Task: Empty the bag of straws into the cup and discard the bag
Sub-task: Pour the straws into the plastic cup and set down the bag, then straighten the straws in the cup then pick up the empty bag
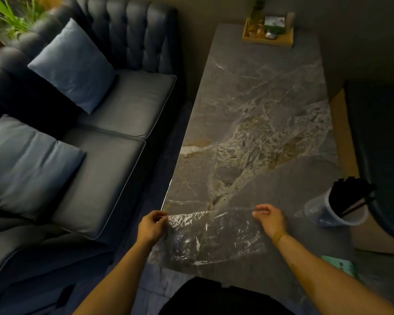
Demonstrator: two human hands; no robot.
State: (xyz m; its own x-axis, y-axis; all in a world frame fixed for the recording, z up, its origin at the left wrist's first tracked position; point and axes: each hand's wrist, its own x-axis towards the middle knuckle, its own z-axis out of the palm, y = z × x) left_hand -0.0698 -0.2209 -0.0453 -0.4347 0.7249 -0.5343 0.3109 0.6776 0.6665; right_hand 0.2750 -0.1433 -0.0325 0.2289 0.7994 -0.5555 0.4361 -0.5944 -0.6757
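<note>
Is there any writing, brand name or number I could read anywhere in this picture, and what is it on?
None can be read.
Green card or packet at the near right edge of the table: it has pale marks that may be print, too small and blurred to read.
Wooden tray at the far end: a pale card stands in it, blurred, no letters legible.
Clear plastic bag, the cup and the black straws: no print visible.
</note>
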